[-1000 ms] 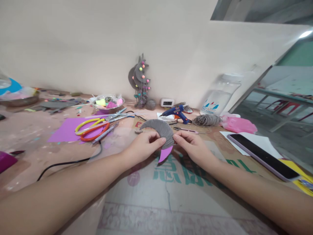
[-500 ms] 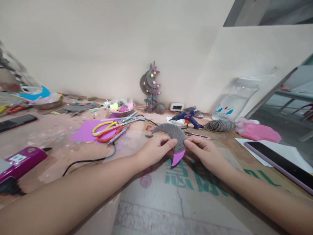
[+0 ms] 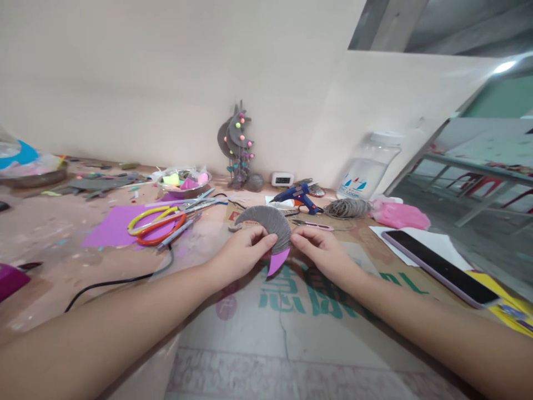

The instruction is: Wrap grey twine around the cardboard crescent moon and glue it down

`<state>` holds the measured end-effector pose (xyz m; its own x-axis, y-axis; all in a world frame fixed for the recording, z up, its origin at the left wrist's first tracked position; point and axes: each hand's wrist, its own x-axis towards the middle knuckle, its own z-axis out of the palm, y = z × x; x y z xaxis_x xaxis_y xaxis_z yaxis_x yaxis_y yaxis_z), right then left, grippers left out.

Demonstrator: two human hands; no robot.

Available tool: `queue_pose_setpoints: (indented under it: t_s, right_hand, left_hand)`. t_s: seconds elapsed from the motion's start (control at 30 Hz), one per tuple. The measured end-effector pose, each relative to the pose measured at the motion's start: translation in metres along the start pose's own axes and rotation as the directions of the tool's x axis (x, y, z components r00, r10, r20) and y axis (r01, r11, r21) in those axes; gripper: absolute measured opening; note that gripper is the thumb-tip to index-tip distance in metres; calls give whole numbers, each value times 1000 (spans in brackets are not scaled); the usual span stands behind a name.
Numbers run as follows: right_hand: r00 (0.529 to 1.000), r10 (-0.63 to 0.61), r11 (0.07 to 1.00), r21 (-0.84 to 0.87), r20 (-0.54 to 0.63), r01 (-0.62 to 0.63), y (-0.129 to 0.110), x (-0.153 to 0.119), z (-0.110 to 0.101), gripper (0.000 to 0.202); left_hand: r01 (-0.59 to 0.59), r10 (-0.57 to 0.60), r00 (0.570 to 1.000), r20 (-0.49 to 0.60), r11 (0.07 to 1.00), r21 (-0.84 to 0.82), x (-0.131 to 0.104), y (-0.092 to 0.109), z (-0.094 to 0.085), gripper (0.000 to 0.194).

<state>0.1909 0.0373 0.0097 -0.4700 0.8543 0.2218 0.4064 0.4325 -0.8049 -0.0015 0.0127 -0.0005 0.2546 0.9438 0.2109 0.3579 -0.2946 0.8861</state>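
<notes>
A crescent moon cutout (image 3: 272,221) is held up over the cardboard, most of it wound with grey yarn and its lower tip bare purple. My left hand (image 3: 245,250) pinches its inner curve between thumb and fingers. On the outer edge, near where the yarn ends, the thumb and fingertips of my right hand (image 3: 318,250) are closed. A thin strand of yarn (image 3: 283,328) trails over the cardboard below. Behind the moon lie a blue glue gun (image 3: 297,195) and a bundle of grey yarn (image 3: 348,209).
Scissors with yellow and orange handles (image 3: 160,230) rest on purple sheet (image 3: 106,226) at left. A finished moon ornament (image 3: 237,144) leans on the wall beside a small clock (image 3: 282,179). A water bottle (image 3: 366,166), pink bag (image 3: 400,214) and phone (image 3: 437,266) stand or lie at right.
The camera view has turned right, so everything sits further left in the picture. Both hands keep their hold on the moon, and its pose is nearly the same.
</notes>
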Motion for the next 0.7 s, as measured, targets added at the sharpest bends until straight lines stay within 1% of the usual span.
queue_pose_setpoints:
  t_s: [0.13,0.3,0.47,0.57,0.7]
  right_hand:
    - [1000,-22,1000,4,10,22,2,-1,0,33]
    - [999,-24,998,66,30,22,4,0,0,29]
    - [997,-44,998,51,59,41,6,1,0,28]
    - [998,-38,999,20,45,37,5,1,0,29]
    - [1000,-5,1000,-4,13,5,2,1,0,30]
  left_hand:
    - [-12,12,1000,-5,1000,6,0,2,-1,33]
    - [3,-3,1000,-5,1000,-15,0,2,0,33]
    - [-1,0,1000,-3,999,-43,0,1,0,32]
    - [-8,8,1000,-8,1000,-20,0,-1,0,33]
    - [-45,46,999,26,999,-25,0,-3,1,33]
